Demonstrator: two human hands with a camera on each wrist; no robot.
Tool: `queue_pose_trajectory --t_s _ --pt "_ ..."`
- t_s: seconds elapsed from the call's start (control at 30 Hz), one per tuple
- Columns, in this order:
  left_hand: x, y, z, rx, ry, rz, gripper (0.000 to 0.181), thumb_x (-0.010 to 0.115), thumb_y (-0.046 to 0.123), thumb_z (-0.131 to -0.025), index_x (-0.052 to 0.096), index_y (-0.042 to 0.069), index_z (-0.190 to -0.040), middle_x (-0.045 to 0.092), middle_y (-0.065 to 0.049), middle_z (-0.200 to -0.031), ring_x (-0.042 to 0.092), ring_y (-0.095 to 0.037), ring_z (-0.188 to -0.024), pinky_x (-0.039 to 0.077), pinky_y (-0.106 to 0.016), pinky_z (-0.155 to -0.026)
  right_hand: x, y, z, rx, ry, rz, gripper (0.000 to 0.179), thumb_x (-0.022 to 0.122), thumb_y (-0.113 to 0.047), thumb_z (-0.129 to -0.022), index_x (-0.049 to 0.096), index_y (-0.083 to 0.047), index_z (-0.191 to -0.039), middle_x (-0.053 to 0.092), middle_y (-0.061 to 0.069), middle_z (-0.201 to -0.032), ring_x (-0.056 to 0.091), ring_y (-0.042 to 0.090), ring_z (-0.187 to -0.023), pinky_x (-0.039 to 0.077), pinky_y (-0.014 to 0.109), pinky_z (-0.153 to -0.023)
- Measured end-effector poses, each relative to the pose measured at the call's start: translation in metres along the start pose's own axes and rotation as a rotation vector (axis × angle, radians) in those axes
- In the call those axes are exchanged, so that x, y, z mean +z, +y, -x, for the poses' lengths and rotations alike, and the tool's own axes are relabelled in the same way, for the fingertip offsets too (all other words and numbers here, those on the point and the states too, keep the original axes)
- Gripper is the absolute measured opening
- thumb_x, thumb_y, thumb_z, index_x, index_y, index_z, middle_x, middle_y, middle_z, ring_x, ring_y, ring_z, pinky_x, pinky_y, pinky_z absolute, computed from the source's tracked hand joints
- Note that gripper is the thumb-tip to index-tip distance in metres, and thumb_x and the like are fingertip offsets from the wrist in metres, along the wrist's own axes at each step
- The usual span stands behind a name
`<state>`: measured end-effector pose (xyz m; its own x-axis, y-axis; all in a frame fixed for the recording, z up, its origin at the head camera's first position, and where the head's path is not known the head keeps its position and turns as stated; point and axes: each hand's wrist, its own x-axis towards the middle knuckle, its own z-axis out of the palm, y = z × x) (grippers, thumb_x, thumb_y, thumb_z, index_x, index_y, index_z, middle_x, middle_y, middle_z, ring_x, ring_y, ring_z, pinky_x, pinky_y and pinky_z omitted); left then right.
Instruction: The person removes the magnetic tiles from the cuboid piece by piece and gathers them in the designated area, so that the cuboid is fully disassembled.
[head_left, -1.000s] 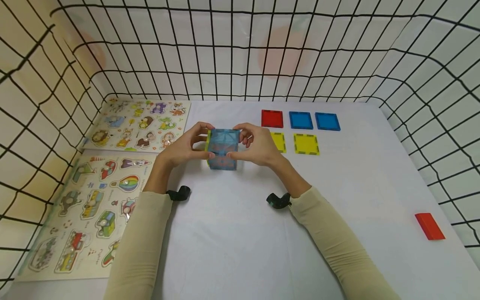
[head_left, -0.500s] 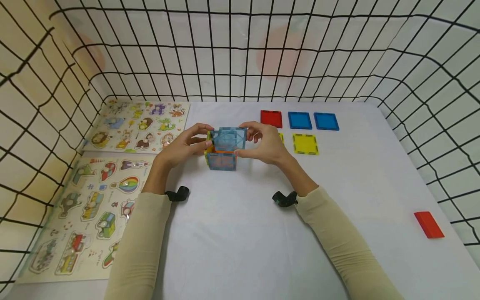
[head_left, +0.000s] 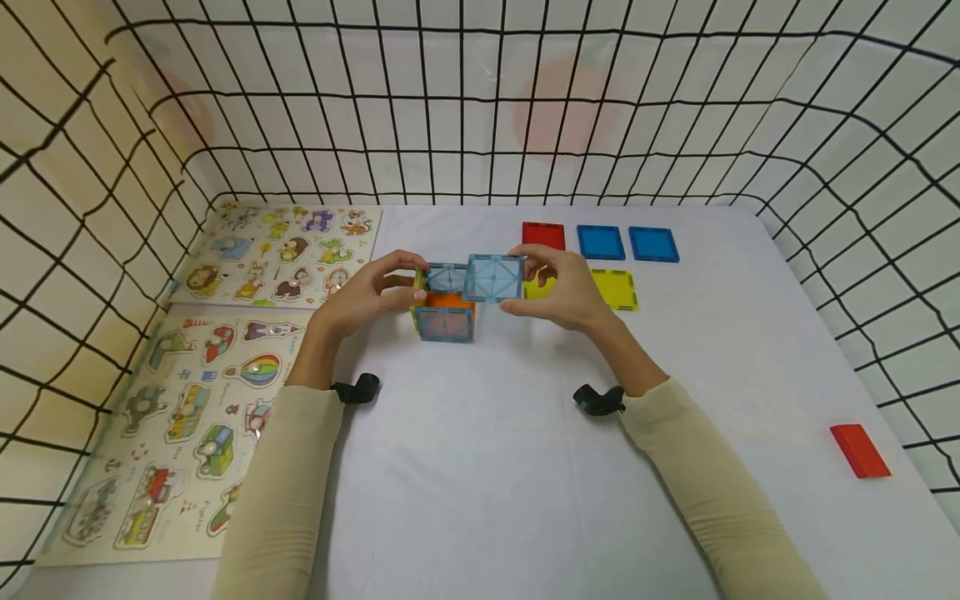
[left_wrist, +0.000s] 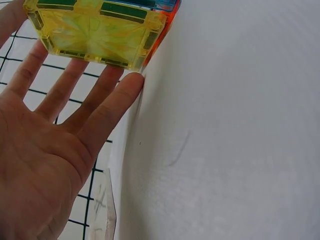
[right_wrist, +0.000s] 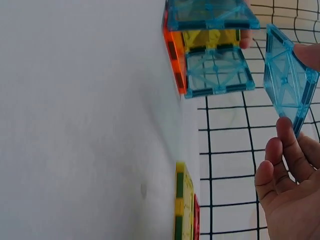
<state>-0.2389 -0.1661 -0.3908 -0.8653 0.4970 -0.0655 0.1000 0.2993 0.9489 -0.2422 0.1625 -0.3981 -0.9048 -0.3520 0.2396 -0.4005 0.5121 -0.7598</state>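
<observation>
A small box of magnetic tiles [head_left: 445,325] stands mid-table, with blue front and back walls, an orange base and a yellow tile [left_wrist: 92,32] on its left. Its top and right side are open. My left hand [head_left: 363,293] holds the box by the yellow side, thumb in front and fingers behind. To the right of the box and above the table, my right hand [head_left: 567,292] pinches a clear blue magnetic tile [head_left: 495,277] between thumb and fingers. In the right wrist view this blue tile [right_wrist: 287,75] is apart from the box.
Behind my right hand lie a red tile [head_left: 543,235], two blue tiles, one of them a blue tile [head_left: 600,242], and yellow tiles [head_left: 617,289]. Picture puzzle boards [head_left: 247,312] cover the left side. A red block [head_left: 859,451] sits far right. Black wire mesh [head_left: 480,117] surrounds the table.
My right hand has drawn the blue tile off the box's top and carried it rightward, uncovering the orange inside. My left hand stays at the box, its thumb shifted up to the yellow side.
</observation>
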Motion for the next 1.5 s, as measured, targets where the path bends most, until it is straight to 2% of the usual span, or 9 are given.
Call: queue_pose_trajectory --t_s 0.13,0.27,0.33,0.47,0.73,0.93,1.07,1.27,1.5 --pt "-0.001 -0.010 -0.004 0.046 0.002 -0.025 0.053 0.071 0.017 -0.096 0.051 0.009 -0.144 0.049 -0.008 -0.153 0.047 -0.039 -0.140 0.031 -0.063 -0.119 -0.015 0.006 0.009 0.018 0.014 0.022 0.063 0.089 -0.029 -0.076 0.066 -0.013 -0.133 0.063 0.013 -0.099 0.055 0.025 -0.099 0.049 0.038 -0.087" --pt "-0.005 -0.026 -0.011 0.060 0.015 -0.021 0.056 0.074 0.016 -0.093 0.052 0.016 -0.145 0.050 -0.003 -0.153 0.048 -0.037 -0.139 0.031 -0.063 -0.120 -0.031 0.013 0.017 0.027 0.027 0.024 0.063 0.090 -0.026 -0.077 0.065 -0.011 -0.134 0.062 0.013 -0.100 0.055 0.030 -0.100 0.050 0.044 -0.086" --pt "-0.006 -0.029 -0.012 0.067 0.017 -0.022 0.057 0.076 0.018 -0.092 0.054 0.019 -0.144 0.051 0.000 -0.152 0.049 -0.035 -0.138 0.032 -0.063 -0.119 -0.039 0.017 0.022 0.044 0.033 0.031 0.064 0.089 -0.025 -0.078 0.064 -0.012 -0.135 0.061 0.014 -0.101 0.055 0.034 -0.102 0.050 0.044 -0.087" --pt "-0.007 -0.030 -0.011 0.080 0.024 -0.036 0.056 0.078 0.024 -0.091 0.056 0.022 -0.142 0.052 0.003 -0.151 0.051 -0.033 -0.137 0.033 -0.064 -0.118 -0.055 0.023 0.031 0.069 0.049 0.044 0.067 0.090 -0.023 -0.077 0.063 -0.010 -0.137 0.060 0.015 -0.103 0.054 0.036 -0.104 0.049 0.042 -0.088" --pt "-0.007 -0.028 -0.011 0.041 0.026 -0.042 0.060 0.076 0.018 -0.092 0.051 0.015 -0.147 0.048 -0.003 -0.156 0.047 -0.037 -0.141 0.031 -0.065 -0.119 -0.081 0.043 0.046 0.093 0.087 0.056 0.062 0.090 -0.018 -0.077 0.066 -0.012 -0.134 0.061 0.010 -0.102 0.052 0.023 -0.101 0.046 0.024 -0.083" --pt "-0.007 -0.028 -0.011 0.048 0.029 -0.035 0.058 0.077 0.020 -0.092 0.054 0.019 -0.145 0.051 -0.001 -0.153 0.049 -0.035 -0.139 0.033 -0.064 -0.119 -0.104 0.062 0.057 0.126 0.099 0.059 0.067 0.090 -0.010 -0.077 0.064 -0.011 -0.138 0.062 0.008 -0.106 0.052 0.024 -0.102 0.044 0.025 -0.083" --pt "-0.006 -0.028 -0.011 0.057 0.025 -0.032 0.056 0.078 0.022 -0.091 0.055 0.022 -0.143 0.052 0.002 -0.151 0.050 -0.033 -0.138 0.034 -0.063 -0.118 -0.122 0.075 0.062 0.157 0.107 0.066 0.069 0.089 -0.008 -0.077 0.062 -0.010 -0.140 0.061 0.003 -0.107 0.052 0.020 -0.103 0.043 0.023 -0.082" --pt "-0.006 -0.028 -0.011 0.060 0.021 -0.031 0.056 0.078 0.023 -0.092 0.055 0.022 -0.143 0.052 0.001 -0.151 0.049 -0.034 -0.139 0.035 -0.063 -0.117 -0.145 0.090 0.072 0.179 0.098 0.105 0.067 0.088 -0.014 -0.080 0.060 -0.010 -0.141 0.060 -0.002 -0.108 0.049 0.014 -0.103 0.041 0.024 -0.082" --pt "-0.006 -0.027 -0.011 0.053 0.023 -0.039 0.056 0.077 0.021 -0.092 0.054 0.022 -0.143 0.052 0.001 -0.151 0.049 -0.034 -0.139 0.034 -0.063 -0.118 -0.162 0.113 0.083 0.252 0.075 0.143 0.066 0.086 -0.019 -0.084 0.058 -0.015 -0.143 0.058 0.001 -0.113 0.048 0.020 -0.107 0.039 0.021 -0.081"
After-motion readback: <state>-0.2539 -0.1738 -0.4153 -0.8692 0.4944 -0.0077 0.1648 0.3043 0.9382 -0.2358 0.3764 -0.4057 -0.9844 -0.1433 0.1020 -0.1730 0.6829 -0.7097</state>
